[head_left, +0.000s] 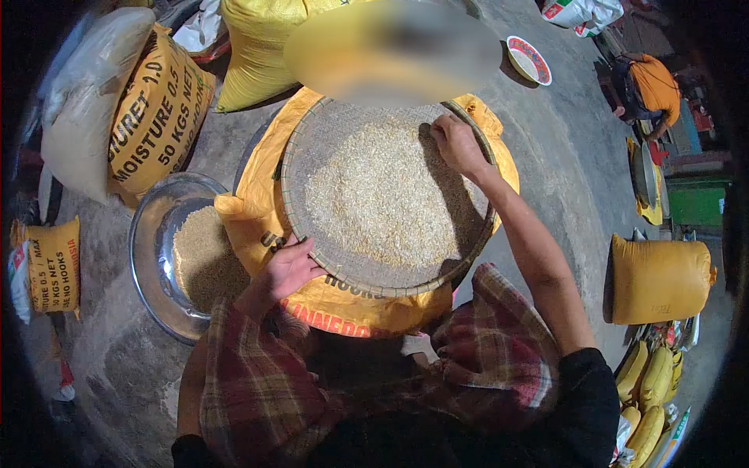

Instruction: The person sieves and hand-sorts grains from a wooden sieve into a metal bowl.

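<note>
A round bamboo-rimmed sieve [320, 160] lies in front of me, with pale grain [382, 199] spread over its mesh. Under it is an orange woven sack [261, 175] laid out flat, with printed letters. My left hand [292, 269] grips the near-left rim, its thumb by the edge and some fingers partly hidden. Over the far-right part of the sieve, my right hand [459, 144] is closed with its fingertips together; whatever is between them cannot be made out. A metal basin [148, 269] of finer brownish grain [201, 253] stands to the left of the sieve.
Full sacks stand at the left, a printed yellow one [160, 117] and a smaller one [55, 265]. Another yellow sack [253, 54] is at the back. A patterned bowl [530, 61] rests on the floor. At right are a co-worker in orange [655, 86] and a tied sack [659, 281].
</note>
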### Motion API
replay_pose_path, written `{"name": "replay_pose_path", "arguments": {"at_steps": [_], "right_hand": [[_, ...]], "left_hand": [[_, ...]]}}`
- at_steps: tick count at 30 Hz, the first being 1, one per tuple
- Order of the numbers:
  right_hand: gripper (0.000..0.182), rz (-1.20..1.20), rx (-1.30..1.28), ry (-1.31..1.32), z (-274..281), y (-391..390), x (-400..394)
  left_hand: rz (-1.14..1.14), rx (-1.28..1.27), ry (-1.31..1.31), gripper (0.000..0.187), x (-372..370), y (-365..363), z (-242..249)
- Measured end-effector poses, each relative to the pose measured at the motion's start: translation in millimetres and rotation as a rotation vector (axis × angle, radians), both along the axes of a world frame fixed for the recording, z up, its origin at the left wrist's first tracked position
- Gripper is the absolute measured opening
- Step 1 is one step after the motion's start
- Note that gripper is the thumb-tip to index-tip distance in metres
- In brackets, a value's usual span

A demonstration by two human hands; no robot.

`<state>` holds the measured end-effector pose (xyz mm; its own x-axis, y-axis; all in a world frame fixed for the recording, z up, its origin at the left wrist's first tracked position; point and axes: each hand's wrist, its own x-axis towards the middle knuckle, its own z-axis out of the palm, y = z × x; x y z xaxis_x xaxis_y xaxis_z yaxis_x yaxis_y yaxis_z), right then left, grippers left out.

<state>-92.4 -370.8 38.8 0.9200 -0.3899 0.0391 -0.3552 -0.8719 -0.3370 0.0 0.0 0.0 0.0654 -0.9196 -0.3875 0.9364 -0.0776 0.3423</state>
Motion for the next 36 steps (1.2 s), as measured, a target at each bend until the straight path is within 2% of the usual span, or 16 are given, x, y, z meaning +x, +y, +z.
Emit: {"name": "replay_pose_path", "arguments": {"at_steps": [3, 5, 6, 7, 9, 10, 13, 15, 20, 23, 25, 27, 29, 31, 33, 36], "right_hand": [[0.012, -0.001, 0.132, -0.140, 18, 8, -5], [0.011, -0.153, 0.432, -0.092, 35, 17, -4], [0.006, -0.140, 0.676, -0.153, 19, 6, -8], [0.006, -0.134, 0.678, -0.155, 20, 5, -10], [0.002, -0.249, 1.232, -0.310, 20, 9, -17], [0.004, -0.297, 1.285, -0.338, 22, 12, -20], [0.003, -0.371, 1.366, -0.308, 25, 15, -27], [0.005, -0.351, 1.331, -0.248, 23, 12, -33], [0.008, -0.408, 1.284, -0.308, 32, 17, -40], [0.027, -0.447, 1.112, -0.290, 33, 24, -36], [0.035, -0.524, 1.232, -0.346, 31, 35, -32], [0.040, -0.524, 1.234, -0.285, 37, 50, -21], [0.041, -0.643, 1.330, -0.100, 45, 67, 4], [0.045, -0.530, 1.382, 0.081, 66, 96, 41], [0.045, -0.438, 1.441, 0.228, 83, 132, 79], [0.045, -0.192, 1.321, 0.258, 112, 217, 131]], "left_hand": [[0.012, 0.020, 0.015, 0.043, -2, 1, -4], [0.005, 0.006, 0.003, 0.042, -1, 2, -6], [0.010, 0.006, 0.000, 0.042, -1, 1, -4], [0.017, 0.033, -0.022, 0.041, -2, 0, -1], [0.032, 0.062, -0.048, 0.041, -3, -2, 1], [0.037, 0.094, -0.039, 0.040, -3, -4, -1], [0.025, 0.146, -0.048, 0.039, -1, -13, -2], [0.008, 0.167, -0.069, 0.039, 0, -16, -2], [-0.029, 0.162, -0.055, 0.041, 2, -18, 1], [-0.038, 0.167, -0.038, 0.041, 1, -19, 0], [-0.026, 0.185, -0.030, 0.040, -1, -20, 1], [0.013, 0.198, -0.014, 0.040, -4, -23, 7], [-0.005, 0.287, 0.048, 0.039, -6, -24, 14], [-0.009, 0.180, 0.065, 0.035, -7, -23, -2], [0.044, 0.224, 0.030, 0.032, -10, -21, -12], [0.043, 0.271, -0.017, 0.027, -10, -22, -24]]}}
